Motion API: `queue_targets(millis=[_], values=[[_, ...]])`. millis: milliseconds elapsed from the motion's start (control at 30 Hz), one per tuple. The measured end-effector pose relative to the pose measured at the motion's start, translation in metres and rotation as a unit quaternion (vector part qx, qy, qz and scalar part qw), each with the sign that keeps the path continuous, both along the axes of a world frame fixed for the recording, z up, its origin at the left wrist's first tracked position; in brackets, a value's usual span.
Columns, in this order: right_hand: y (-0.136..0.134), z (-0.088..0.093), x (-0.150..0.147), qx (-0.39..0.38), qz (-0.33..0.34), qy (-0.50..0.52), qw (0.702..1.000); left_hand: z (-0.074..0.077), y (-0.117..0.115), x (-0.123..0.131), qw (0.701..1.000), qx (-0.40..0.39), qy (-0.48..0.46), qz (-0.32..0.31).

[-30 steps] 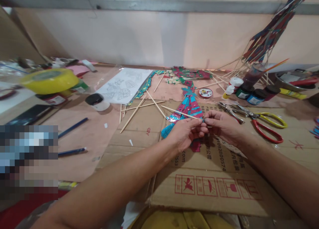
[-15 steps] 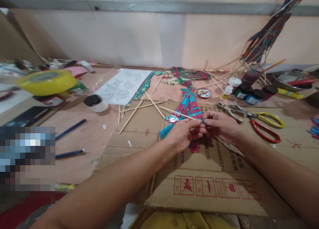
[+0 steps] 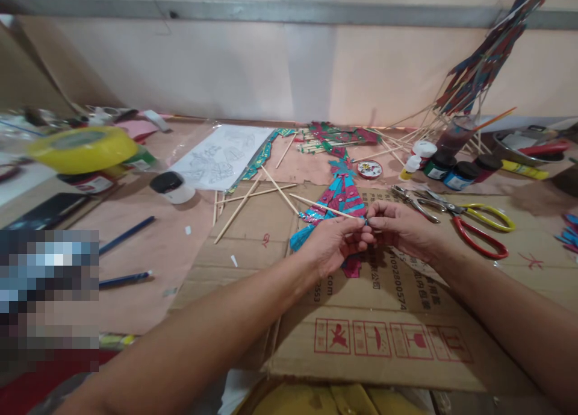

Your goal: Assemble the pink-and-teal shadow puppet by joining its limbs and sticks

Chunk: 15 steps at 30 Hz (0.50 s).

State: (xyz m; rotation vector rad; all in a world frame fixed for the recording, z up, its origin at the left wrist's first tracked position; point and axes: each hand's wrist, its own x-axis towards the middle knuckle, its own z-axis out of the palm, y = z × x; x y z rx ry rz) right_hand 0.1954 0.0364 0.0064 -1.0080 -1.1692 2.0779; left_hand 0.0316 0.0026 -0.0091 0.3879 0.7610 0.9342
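My left hand is closed in a pinch on a thin wooden stick, which points up and to the left. At the stick's near end, the fingertips of my right hand are pinched together, almost touching the left ones. Something small and dark shows between the fingertips, too small to name. Beneath and behind the hands lies a blue and magenta cut-out figure with shiny patches, partly covered by my left hand. Both hands are above a flattened cardboard sheet.
Scissors with red and yellow handles and metal pliers lie to the right. Paint bottles stand behind them. Loose sticks, a line drawing, a lidded jar and yellow tape are leftward.
Almost nothing differs. Both hands keep the same pinch at the stick's end, and the view has shifted very slightly.
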Motion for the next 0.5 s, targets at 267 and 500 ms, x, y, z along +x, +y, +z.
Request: queue_targets(millis=[267, 500], values=[[-0.0050, 0.0036, -0.0052, 0.108, -0.036, -0.053, 0.992, -0.0017, 0.0011, -0.0009, 1.000, -0.002, -0.009, 0.008], [-0.0088, 0.0035, -0.0054, 0.355, -0.056, -0.194, 0.913, 0.0017, 0.0007, -0.0013, 1.000, -0.006, -0.008, 0.013]])
